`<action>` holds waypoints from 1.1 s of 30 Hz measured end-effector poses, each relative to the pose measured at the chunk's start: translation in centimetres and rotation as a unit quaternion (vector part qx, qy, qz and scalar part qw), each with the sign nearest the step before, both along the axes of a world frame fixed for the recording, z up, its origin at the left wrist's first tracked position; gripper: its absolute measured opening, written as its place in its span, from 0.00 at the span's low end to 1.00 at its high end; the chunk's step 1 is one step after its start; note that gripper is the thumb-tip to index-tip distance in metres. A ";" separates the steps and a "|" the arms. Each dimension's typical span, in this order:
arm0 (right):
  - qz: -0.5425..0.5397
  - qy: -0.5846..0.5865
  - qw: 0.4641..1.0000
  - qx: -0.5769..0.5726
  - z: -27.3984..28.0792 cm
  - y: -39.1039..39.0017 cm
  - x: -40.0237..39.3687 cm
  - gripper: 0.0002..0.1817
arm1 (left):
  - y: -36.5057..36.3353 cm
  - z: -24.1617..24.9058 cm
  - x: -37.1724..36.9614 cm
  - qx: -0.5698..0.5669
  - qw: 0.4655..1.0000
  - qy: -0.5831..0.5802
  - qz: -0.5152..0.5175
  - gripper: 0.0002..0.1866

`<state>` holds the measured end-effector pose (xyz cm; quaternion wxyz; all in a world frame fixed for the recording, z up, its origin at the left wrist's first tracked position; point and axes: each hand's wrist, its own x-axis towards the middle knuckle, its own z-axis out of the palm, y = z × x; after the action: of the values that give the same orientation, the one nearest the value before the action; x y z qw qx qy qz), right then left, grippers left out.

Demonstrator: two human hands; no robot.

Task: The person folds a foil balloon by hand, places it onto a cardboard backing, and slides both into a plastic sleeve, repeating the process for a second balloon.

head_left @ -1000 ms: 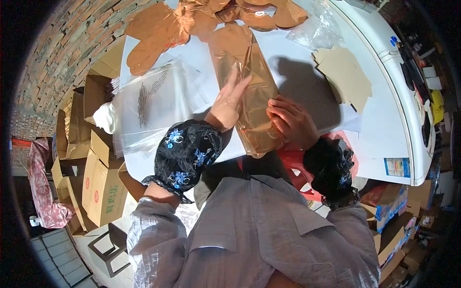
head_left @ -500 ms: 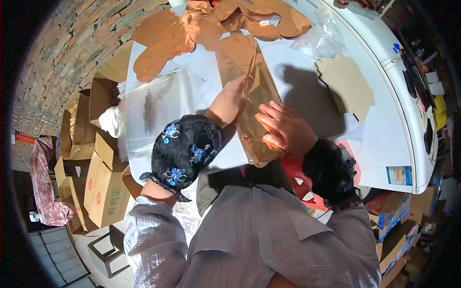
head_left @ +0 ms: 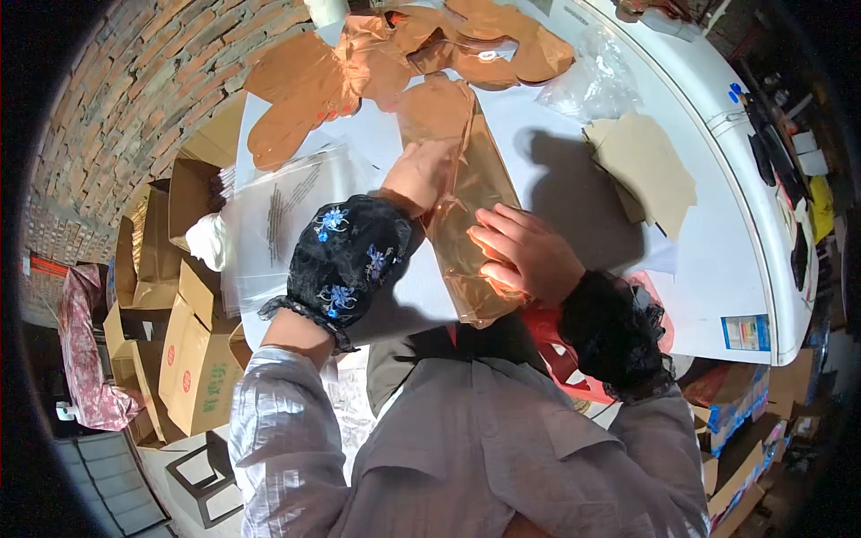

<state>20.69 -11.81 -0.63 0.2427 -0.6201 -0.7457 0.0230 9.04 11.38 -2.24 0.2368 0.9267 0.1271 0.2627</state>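
Observation:
A long strip of folded copper-coloured foil, which looks like a flattened foil balloon (head_left: 489, 175), lies lengthwise on the white table and reaches its near edge. My left hand (head_left: 423, 175) is at its left side, fingers curled against the raised fold; the fingertips are partly hidden. Lower down, my right hand (head_left: 529, 251) rests on the shiny foil with its fingers stretched out and slightly apart. Beyond the strip, more copper foil balloons (head_left: 296, 85) lie loosely heaped along the far side.
Printed clear plastic bags (head_left: 287, 211) lie left on the white table (head_left: 704, 269). Cardboard pieces (head_left: 646, 170) and crumpled clear plastic (head_left: 596, 76) are at right. Open cartons (head_left: 193, 359) stand beside the table at left; a red stool (head_left: 569, 372) is underneath at right.
My left hand has shifted slightly along the fold, its fingers now lying more over the foil. My right hand has slid a little left across the strip. The camera view has tilted slightly.

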 end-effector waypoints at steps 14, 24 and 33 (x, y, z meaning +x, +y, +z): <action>0.049 -0.016 0.998 0.034 -0.2 2.8 0.4 0.24 | -0.1 -1.9 -0.3 0.072 0.996 -0.050 0.005 0.21; -0.019 -0.048 0.995 0.088 -2.9 11.4 7.6 0.32 | -1.1 -1.1 -0.7 0.073 0.997 -0.034 0.022 0.21; -0.032 -0.070 0.988 0.134 -5.4 18.3 12.3 0.32 | -1.4 -0.8 -0.8 0.058 0.997 -0.030 0.030 0.23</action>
<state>32.96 6.49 -6.01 0.2715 -0.6055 -0.7371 -0.1282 8.23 9.98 -3.09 0.1780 0.9265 0.1318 0.3041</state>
